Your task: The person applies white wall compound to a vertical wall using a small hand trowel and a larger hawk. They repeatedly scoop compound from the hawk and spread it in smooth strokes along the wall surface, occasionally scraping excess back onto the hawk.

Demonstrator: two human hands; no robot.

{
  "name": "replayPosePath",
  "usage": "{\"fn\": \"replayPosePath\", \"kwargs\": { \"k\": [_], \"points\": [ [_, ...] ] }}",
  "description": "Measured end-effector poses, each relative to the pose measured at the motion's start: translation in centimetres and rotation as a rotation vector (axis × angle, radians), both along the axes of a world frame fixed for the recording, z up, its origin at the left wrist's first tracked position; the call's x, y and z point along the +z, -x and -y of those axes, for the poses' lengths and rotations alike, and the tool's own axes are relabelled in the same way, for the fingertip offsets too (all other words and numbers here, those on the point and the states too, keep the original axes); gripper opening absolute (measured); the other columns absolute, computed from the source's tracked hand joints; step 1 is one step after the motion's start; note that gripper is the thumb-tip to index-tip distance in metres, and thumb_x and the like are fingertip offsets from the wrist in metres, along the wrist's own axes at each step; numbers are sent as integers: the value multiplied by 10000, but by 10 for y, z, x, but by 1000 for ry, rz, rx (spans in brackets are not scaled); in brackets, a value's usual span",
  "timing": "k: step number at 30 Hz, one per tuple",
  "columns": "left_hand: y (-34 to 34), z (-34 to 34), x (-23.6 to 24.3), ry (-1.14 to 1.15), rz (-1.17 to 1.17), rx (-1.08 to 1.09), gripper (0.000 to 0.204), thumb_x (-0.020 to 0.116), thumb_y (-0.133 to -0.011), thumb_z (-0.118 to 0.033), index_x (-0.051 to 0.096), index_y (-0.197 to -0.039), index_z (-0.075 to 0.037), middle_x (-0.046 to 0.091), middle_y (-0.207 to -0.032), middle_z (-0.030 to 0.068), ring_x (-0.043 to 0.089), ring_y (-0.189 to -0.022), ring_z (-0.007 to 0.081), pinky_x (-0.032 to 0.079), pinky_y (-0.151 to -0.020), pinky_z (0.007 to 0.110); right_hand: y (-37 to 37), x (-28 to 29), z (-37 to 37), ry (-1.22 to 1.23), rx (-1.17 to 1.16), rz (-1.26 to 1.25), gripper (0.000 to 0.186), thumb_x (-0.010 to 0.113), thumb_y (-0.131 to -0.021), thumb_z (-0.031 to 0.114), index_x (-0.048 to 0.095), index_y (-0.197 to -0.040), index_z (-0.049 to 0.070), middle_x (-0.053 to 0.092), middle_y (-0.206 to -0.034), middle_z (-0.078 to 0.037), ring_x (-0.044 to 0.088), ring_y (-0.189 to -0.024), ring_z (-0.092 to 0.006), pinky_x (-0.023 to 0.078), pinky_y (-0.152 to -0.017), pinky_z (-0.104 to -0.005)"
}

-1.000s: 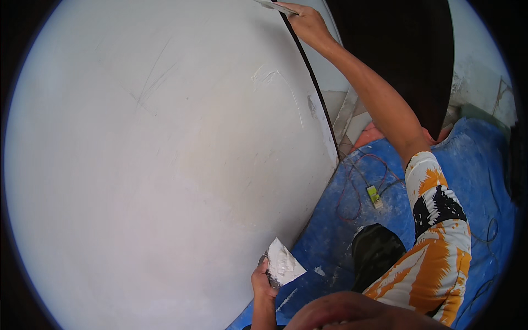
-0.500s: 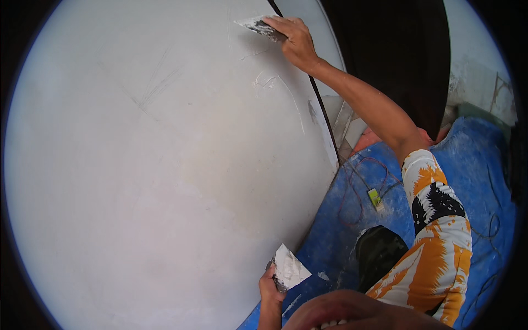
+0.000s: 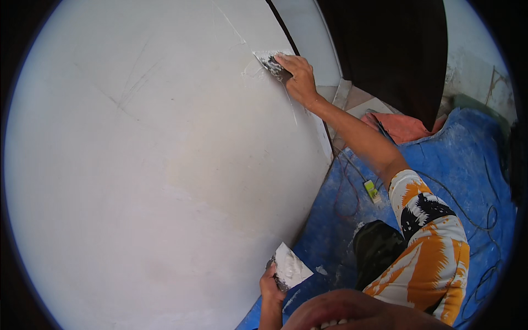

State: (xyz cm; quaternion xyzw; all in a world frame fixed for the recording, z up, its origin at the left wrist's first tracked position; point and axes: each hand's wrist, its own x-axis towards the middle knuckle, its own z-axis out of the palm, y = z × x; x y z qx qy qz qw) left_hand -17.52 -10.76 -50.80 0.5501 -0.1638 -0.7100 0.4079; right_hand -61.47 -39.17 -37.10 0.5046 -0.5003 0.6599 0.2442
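At a pale wall, the right hand grips a paste-smeared scraper. The left hand clasps a white-caked blade.

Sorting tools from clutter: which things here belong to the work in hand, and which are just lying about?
In use:
- Right hand: upper scraper, at white surface
- Left hand: lower scraper, bearing white paste

Apparently just lying about:
- Green box
- Red cloth
- Dark cable
- Blue sheet, possibly protective

Short-sleeved shirt: white ground, jagged orange patches, black spiky-edged band crossing right sleeve. Trouser leg dark, faintly mottled green-black. Right hand, left hand both bare.
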Motion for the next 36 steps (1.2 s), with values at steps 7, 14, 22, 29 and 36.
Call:
{"fn": "replayPosePath", "kwargs": {
  "k": [7, 14, 22, 29, 36],
  "points": [
    [2, -1, 8, -16, -15, -8, 345, 506, -991, -201, 580, -1235, 32, 666, -1175, 152, 661, -1037, 298, 517, -951, 431, -75, -138, -60, -200, 198, 224, 713, 491, -637, -168, 624, -1295, 69, 601, -1299, -147, 518, -1189, -352, 402, -1054, -390],
    [3, 1, 11, -30, -100, -6, 341, 486, -995, -191, 576, -1245, 23, 661, -1185, 149, 654, -1056, 301, 510, -968, 433, -75, -69, -78, -248, 87, 356, 457, 485, -881, -11, 554, -1328, 58, 591, -1304, -163, 533, -1196, -401, 484, -960, -486],
    [4, -1, 13, -4, -105, 28, 338, 489, -990, -184, 574, -1235, 33, 663, -1175, 156, 658, -1047, 306, 515, -958, 443, -138, 18, -120, -599, 152, -28, 529, 494, -817, -81, 567, -1322, 58, 573, -1320, -194, 571, -1138, -381, 502, -944, -451],
    [1, -2, 2, 3, -92, 44, 341, 471, -991, -182, 572, -1236, 33, 661, -1175, 158, 658, -1044, 311, 513, -963, 449, -15, 213, 10, 400, -131, -344, 389, 500, -891, 28, 648, -1243, 100, 659, -1237, -138, 575, -1169, -351, 427, -1028, -435],
    [7, -5, 14, -3, -105, 50, 365, 443, -999, -201, 554, -1262, 27, 649, -1201, 161, 648, -1073, 319, 503, -977, 458, 22, 161, 43, 209, -47, -346, 377, 517, -908, 23, 642, -1254, 104, 652, -1253, -128, 582, -1165, -351, 459, -996, -430]
  ]
}}
